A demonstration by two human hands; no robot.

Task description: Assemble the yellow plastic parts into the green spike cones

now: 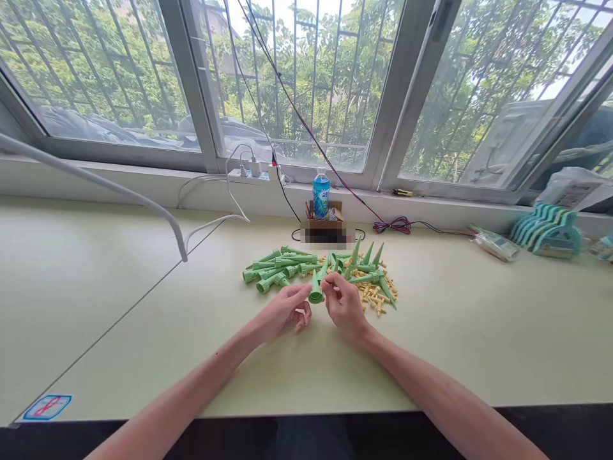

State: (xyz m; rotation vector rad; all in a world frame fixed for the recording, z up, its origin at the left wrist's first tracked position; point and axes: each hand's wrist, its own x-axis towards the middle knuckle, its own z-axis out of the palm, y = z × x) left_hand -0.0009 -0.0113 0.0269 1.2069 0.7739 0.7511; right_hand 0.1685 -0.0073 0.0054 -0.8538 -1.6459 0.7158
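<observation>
Seen from above, two bare arms reach over a pale, smooth counter (479, 332). The left hand (282, 314) and right hand (343, 305) meet, fingertips pinched narrow on one green cone (317, 291), held just above the counter, wide round mouth toward the viewer. The step in hand looks like work at that open mouth, which calls for a steady pinch and fine alignment. Just behind lies a heap of green cones (282, 265), matte plastic, tapering to points, beside small yellow pegs (376, 297). A blue-labelled bottle (320, 193) stands farther back.

Pale table (479, 332) with green spikes (282, 265)
</observation>
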